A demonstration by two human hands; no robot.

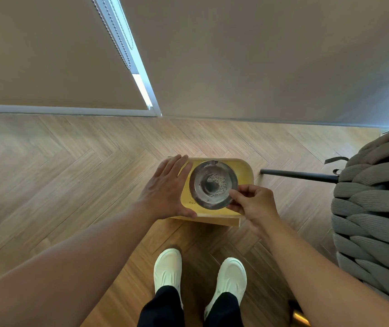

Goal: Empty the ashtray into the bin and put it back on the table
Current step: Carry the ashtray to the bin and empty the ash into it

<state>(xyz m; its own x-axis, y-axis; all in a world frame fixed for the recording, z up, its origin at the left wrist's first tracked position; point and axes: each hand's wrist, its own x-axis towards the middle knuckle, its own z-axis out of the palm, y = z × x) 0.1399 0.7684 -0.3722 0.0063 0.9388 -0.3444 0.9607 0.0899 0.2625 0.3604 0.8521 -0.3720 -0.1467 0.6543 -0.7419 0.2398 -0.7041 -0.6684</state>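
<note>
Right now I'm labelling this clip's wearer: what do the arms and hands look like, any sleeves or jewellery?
Both forearms are bare with no sleeves in view. The left hand and right hand wear no gloves, and no rings, watch or bracelets are visible.

Ashy metal ashtray point(213, 185) level above yellow bin point(244, 172)

Silver ashtray point(213, 185), yellow bin point(244, 171), herringbone wood floor point(70, 166), white shoes point(167, 267).

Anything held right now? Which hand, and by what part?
The right hand pinches the metal ashtray by its near-right rim. The left hand lies open against the yellow bin, gripping nothing.
</note>
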